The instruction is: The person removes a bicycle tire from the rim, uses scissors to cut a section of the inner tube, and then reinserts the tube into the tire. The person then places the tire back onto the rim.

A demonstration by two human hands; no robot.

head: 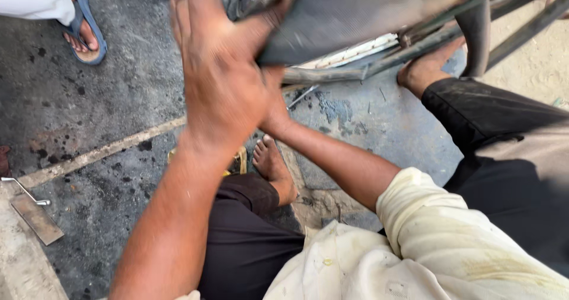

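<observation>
Left hand (pixel 222 81) grips the near end of a dark rubber tyre strip (pixel 349 21), which runs rightward; right hand's (pixel 274 113) grip is hidden behind it.

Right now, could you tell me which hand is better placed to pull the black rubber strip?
Left, probably. The left hand clasps the near end of the black rubber strip, thumb on top; the right hand is mostly hidden behind it, so its grip cannot be judged.

A blue sandal on another person's foot (pixel 83 30) far left, and a flat metal trowel (pixel 34 214) lying near left on stained concrete.
</observation>
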